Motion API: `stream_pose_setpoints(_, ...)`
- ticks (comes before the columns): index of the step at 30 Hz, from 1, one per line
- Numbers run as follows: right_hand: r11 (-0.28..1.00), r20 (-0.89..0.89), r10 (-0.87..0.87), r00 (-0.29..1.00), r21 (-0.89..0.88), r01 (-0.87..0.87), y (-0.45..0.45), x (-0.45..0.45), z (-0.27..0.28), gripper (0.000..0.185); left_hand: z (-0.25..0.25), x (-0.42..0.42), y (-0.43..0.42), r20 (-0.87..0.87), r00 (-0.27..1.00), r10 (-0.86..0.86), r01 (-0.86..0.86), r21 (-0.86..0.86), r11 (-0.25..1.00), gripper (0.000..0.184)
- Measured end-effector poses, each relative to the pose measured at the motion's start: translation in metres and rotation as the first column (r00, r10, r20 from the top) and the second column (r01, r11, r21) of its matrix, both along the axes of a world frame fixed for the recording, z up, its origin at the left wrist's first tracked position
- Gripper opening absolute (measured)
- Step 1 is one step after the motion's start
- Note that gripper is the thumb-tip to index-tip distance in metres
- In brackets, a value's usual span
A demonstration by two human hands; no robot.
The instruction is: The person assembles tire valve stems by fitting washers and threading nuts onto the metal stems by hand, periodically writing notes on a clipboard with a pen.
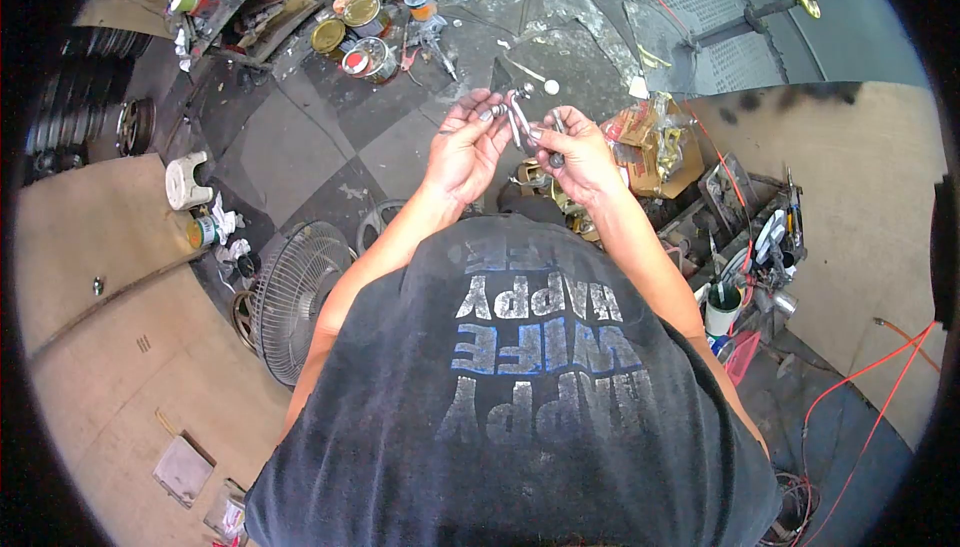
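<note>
In front of my chest, both hands are raised around a small silver metal part with slim curved arms (518, 119). My left hand (463, 152) has its thumb and fingers closed on a small shiny fitting (497, 110) at one side of that part. My right hand (580, 159) grips the metal part from the other side, thumb pressed against it. A dark rounded end (557, 159) sticks out below the right fingers. The exact kind of the part is too small to tell. Blackened smudges mark the fingers.
Paint cans (366, 15) and a spray gun (437, 50) stand on the checkered floor ahead. A fan (297, 292) is close on the left, near a white stool (187, 182). At right are a cardboard box (655, 152), a cluttered tool tray (735, 197) and an orange hose (850, 377).
</note>
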State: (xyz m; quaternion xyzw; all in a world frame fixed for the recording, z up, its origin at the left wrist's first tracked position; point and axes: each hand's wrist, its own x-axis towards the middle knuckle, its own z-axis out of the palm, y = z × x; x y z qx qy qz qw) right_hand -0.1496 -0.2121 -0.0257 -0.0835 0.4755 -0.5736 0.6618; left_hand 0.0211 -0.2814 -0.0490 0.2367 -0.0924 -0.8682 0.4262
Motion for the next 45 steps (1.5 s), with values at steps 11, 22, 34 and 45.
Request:
stream_pose_setpoints(11,0.998,-0.039,-0.029,0.999,0.048,0.03,-0.003,0.001,-0.004,0.032,-0.006,-0.001,-0.006,-0.053,0.999,-0.007,0.005,-0.039,0.999,0.027)
stream_pose_setpoints(22,0.995,0.046,-0.049,0.998,0.088,0.044,-0.002,0.002,0.002,0.017,-0.011,-0.002,-0.009,-0.083,0.996,-0.013,0.012,-0.017,1.0,0.031)
stream_pose_setpoints(34,0.997,0.183,-0.054,0.982,0.07,0.042,-0.001,0.0,0.004,0.007,-0.016,-0.002,-0.01,-0.115,0.993,-0.011,0.011,0.001,1.0,0.032)
stream_pose_setpoints(45,0.998,0.144,-0.017,0.989,0.062,0.008,0.0,-0.003,0.003,0.023,-0.017,-0.001,-0.011,-0.111,0.994,-0.014,0.011,-0.021,1.0,0.038)
